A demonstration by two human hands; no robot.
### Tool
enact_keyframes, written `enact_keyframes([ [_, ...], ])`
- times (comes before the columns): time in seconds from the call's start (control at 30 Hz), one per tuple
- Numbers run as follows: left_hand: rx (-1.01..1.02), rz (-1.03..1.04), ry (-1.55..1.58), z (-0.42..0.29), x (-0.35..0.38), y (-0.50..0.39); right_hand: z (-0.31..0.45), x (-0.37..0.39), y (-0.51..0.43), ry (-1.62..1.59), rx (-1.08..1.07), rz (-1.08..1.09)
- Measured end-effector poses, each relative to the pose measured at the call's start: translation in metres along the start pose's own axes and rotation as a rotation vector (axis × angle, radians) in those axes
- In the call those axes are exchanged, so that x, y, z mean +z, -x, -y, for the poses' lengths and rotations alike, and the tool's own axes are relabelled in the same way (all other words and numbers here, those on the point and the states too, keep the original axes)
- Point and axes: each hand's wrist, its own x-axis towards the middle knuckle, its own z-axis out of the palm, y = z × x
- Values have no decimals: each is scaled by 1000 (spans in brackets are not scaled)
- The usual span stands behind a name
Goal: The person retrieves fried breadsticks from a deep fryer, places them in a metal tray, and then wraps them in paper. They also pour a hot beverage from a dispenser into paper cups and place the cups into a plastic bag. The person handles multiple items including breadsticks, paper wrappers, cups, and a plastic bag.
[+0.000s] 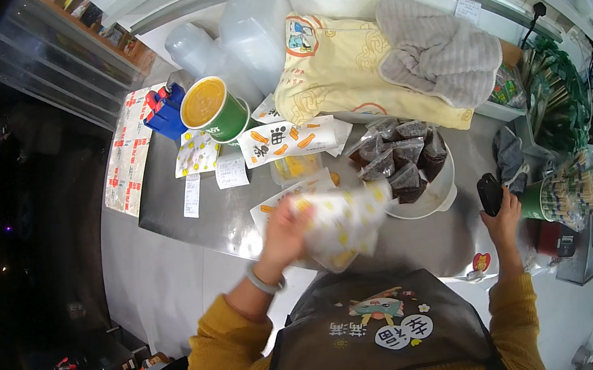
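Note:
My left hand [286, 231] grips a white paper bag with yellow marks [342, 215], blurred by motion, above the near part of the steel counter [176, 212]. Under and behind it lie another printed paper bag [265, 206] and a clear plastic food container [297, 167]. My right hand [504, 214] is closed around a small black device [490, 194] at the counter's right side. Between my hands, a white bowl [446, 188] holds several small plastic bags of dark liquid [408, 156]. A printed paper sleeve [288, 140] lies farther back.
Green paper cups with an orange filling [205, 104] stand at the back left beside a blue and red tape dispenser [166, 112]. Paper slips [231, 171] lie nearby. Behind are clear plastic containers [257, 33], a yellow cloth [337, 67] and a grey towel [436, 48]. Wrapped chopsticks [575, 193] stand right.

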Motion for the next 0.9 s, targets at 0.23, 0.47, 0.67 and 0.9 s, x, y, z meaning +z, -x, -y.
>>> enact_keyframes([
  [0.23,261,-311,230,-40,-96,-67,130,34,34,-543,-60,312],
  [0.47,-130,-93,138,-4,-164,-22,250,46,58,-244,79,911],
  [0.67,-453,-24,208,47,-208,12,324,58,29,-1359,801,1240],
  [0.9,-437,47,276,61,-222,23,386,95,9,-1573,1133,843],
])
